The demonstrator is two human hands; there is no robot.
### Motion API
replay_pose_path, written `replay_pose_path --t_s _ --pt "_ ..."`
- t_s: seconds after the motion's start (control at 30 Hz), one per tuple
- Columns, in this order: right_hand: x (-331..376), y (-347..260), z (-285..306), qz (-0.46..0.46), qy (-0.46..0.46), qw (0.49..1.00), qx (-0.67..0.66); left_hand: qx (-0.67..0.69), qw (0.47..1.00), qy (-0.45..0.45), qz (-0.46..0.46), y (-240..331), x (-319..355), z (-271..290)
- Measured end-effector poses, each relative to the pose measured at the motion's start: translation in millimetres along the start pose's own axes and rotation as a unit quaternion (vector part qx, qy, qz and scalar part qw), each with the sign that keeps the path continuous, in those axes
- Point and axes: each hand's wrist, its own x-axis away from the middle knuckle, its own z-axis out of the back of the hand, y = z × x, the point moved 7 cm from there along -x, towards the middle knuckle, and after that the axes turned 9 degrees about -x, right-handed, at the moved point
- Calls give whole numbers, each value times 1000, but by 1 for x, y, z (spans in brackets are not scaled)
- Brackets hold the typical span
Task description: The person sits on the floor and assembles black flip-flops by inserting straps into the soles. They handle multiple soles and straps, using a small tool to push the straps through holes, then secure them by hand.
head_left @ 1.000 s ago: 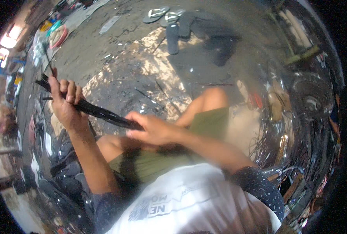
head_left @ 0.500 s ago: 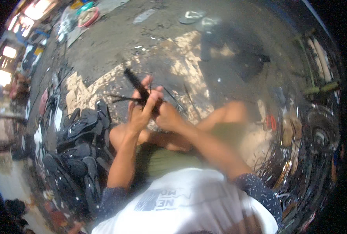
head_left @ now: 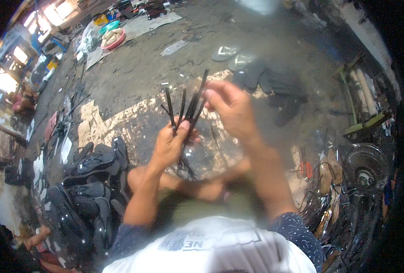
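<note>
A bundle of thin black strips (head_left: 192,107), rubbery in look, rises from my left hand (head_left: 169,144). The fingers there are wrapped round the middle of the bundle. Its upper ends fan apart, while thin, tangled ends (head_left: 183,168) hang below the fist. Beside the bundle, on its right, my right hand (head_left: 231,109) has thumb and forefinger closed at one of the taller strips near its upper part. Under both hands lies a worn, dark-stained board or sheet (head_left: 133,109) on the floor, between my crossed legs and the far floor.
Black flip-flops (head_left: 81,200) are heaped at my left. Several more sandals (head_left: 256,79) lie ahead on the right. Red-handled scissors (head_left: 305,169), a fan (head_left: 365,168) and tangled dark strips (head_left: 320,209) sit at my right. A red basin (head_left: 114,43) stands far left.
My hands were together over the strips, which pointed up-left. Now they are apart: the left holds the bundle upright, and the right has moved up and right to a strip's upper part.
</note>
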Motion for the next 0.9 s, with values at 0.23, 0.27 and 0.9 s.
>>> replay_pose_path --t_s 0.23,0.27,0.9 --pt "-2 -19 7 59 53 996 -51 -19 999 -33 -20 -8 0 5" --pt "-3 -24 8 74 53 995 -39 -17 999 -31 -15 -8 0 5" --pt "-6 -48 -25 13 -78 992 103 -63 985 73 -144 7 -16 46"
